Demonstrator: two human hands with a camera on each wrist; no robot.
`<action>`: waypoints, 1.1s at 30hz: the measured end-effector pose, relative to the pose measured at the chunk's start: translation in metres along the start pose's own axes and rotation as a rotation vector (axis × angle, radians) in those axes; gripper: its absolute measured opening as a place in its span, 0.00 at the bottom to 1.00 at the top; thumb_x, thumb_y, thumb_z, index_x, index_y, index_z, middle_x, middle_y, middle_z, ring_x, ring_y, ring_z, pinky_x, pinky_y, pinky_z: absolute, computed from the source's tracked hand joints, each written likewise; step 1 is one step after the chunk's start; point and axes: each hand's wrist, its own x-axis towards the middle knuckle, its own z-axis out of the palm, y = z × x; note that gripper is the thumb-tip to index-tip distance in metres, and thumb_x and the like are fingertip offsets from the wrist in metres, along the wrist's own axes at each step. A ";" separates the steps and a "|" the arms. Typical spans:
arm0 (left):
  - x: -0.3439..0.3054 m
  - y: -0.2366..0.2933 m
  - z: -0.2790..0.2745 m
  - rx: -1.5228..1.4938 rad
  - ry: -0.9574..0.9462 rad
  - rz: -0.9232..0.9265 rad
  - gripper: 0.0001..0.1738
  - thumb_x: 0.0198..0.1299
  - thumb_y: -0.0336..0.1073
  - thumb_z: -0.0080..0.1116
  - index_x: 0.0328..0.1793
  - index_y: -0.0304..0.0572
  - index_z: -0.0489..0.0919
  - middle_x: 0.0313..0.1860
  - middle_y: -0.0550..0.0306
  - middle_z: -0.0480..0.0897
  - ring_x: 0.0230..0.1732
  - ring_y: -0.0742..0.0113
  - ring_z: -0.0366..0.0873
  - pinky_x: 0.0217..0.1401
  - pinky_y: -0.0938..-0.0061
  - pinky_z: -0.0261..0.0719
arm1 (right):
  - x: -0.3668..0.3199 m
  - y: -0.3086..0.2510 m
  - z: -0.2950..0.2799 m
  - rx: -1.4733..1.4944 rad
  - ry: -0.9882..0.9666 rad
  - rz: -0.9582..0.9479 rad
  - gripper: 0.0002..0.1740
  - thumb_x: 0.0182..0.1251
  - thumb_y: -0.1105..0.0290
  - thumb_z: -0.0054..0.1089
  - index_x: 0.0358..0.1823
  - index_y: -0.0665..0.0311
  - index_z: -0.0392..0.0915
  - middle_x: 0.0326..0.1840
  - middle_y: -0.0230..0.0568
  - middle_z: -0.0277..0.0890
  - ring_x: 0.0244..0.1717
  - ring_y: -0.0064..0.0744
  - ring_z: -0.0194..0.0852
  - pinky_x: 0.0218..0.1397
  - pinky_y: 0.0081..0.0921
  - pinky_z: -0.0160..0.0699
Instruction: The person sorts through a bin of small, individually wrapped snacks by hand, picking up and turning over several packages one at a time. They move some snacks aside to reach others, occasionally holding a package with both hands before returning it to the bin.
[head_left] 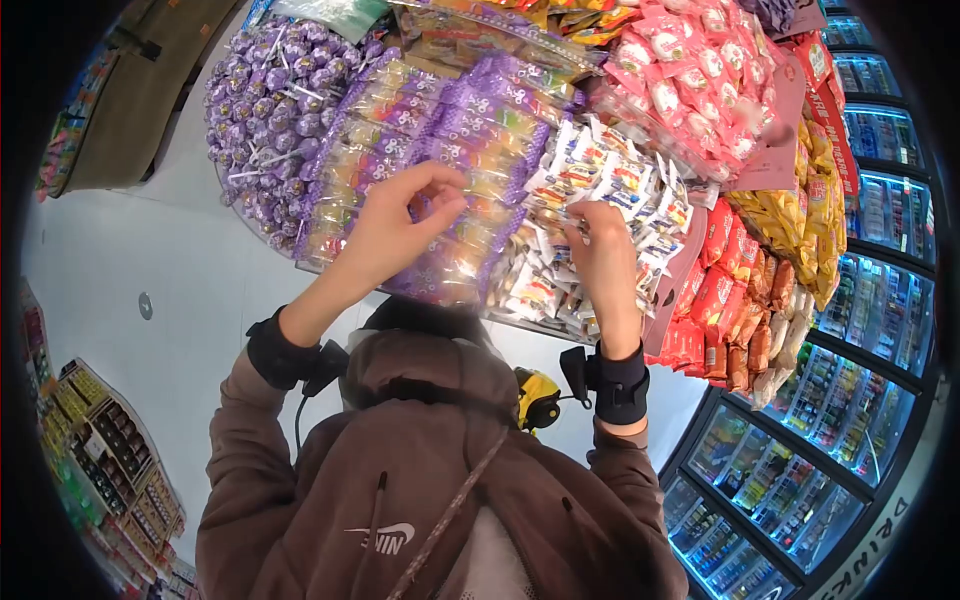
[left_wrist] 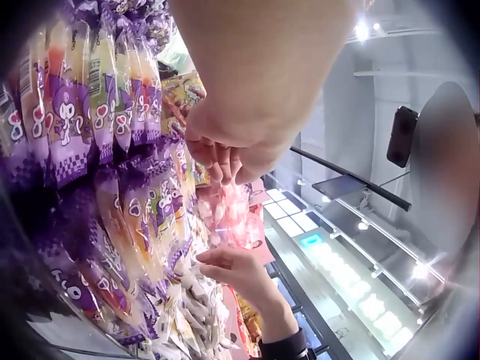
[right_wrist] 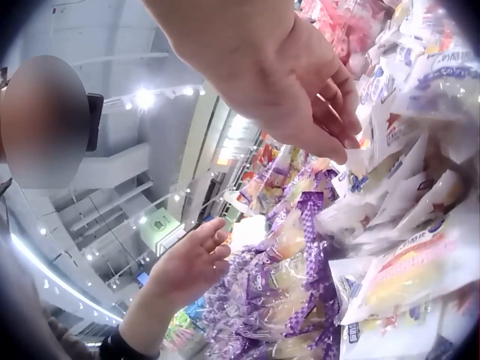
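Observation:
In the head view my left hand [head_left: 405, 215] hovers over purple-trimmed clear candy packets [head_left: 375, 170], its fingers loosely bent with nothing between them. To the right, my right hand [head_left: 603, 255] reaches down into a pile of small white wrapped snack packets [head_left: 625, 180]. The right wrist view shows its thumb and fingertips [right_wrist: 351, 141] meeting at the corner of a white packet [right_wrist: 367, 161], which they pinch. Printed colour and clear windows mark the white packets around it. Long purple packets [left_wrist: 67, 112] stand in rows in the left wrist view.
Purple-wrapped lollipops [head_left: 270, 120] heap up at the left of the display. Pink packets [head_left: 685, 75] lie at the back right, with red packets [head_left: 715, 305] and yellow packets [head_left: 800, 215] beyond. Lit drink fridges [head_left: 870, 300] line the right side. A shelf of goods [head_left: 110, 440] stands lower left.

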 end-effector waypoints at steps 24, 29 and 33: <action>0.029 0.024 0.047 -0.114 -0.298 0.006 0.12 0.58 0.36 0.57 0.45 0.39 0.77 0.31 0.64 0.78 0.31 0.82 0.71 0.34 0.84 0.69 | -0.033 0.010 -0.030 1.091 -0.109 0.524 0.04 0.59 0.73 0.59 0.35 0.64 0.74 0.21 0.27 0.73 0.24 0.14 0.71 0.27 0.11 0.60; 0.025 0.026 0.055 -0.095 -0.285 -0.022 0.10 0.57 0.35 0.57 0.42 0.37 0.77 0.30 0.65 0.78 0.30 0.83 0.70 0.34 0.85 0.69 | -0.036 0.007 -0.038 1.111 -0.129 0.485 0.05 0.60 0.73 0.58 0.36 0.66 0.74 0.24 0.29 0.75 0.25 0.16 0.72 0.31 0.12 0.65; 0.025 0.027 0.061 -0.258 -0.317 -0.084 0.09 0.58 0.33 0.56 0.43 0.36 0.77 0.30 0.66 0.78 0.31 0.83 0.70 0.35 0.85 0.68 | -0.036 0.009 -0.045 1.134 -0.065 0.392 0.08 0.62 0.74 0.54 0.42 0.68 0.74 0.34 0.34 0.77 0.34 0.18 0.72 0.37 0.16 0.68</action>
